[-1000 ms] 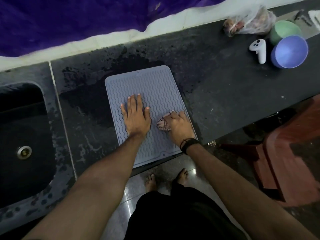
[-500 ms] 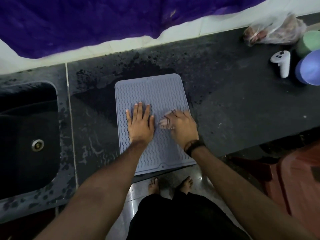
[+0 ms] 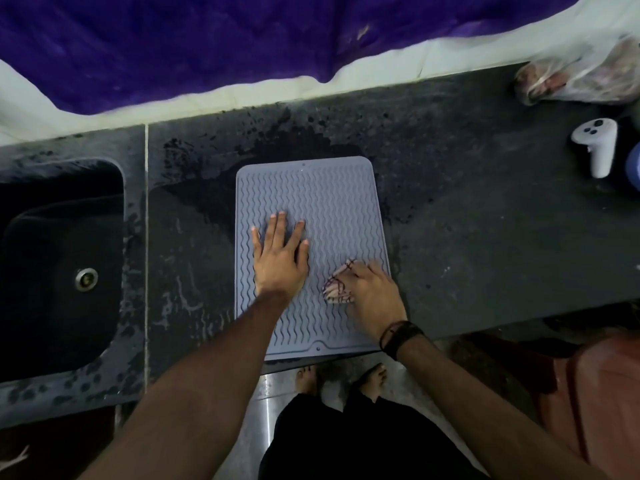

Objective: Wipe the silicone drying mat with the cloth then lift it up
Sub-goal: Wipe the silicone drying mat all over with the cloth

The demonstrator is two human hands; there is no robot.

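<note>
A grey silicone drying mat (image 3: 311, 188) with a wavy ribbed surface lies flat on the dark counter, its near edge reaching the counter's front. My left hand (image 3: 278, 258) rests palm down on the mat's left middle, fingers spread, holding nothing. My right hand (image 3: 372, 292) presses a small checked cloth (image 3: 335, 288) against the mat near its right edge. Only the cloth's left part shows from under my fingers.
A black sink (image 3: 59, 265) is sunk into the counter at the left. At the far right stand a white controller (image 3: 597, 145), a plastic bag (image 3: 581, 77) and the edge of a blue bowl (image 3: 634, 166). Wet patches darken the counter (image 3: 485, 237) behind the mat.
My right hand with the cloth has slid toward the mat's near right side. My left hand stays flat on the mat. The camera has shifted, moving the scene right in view.
</note>
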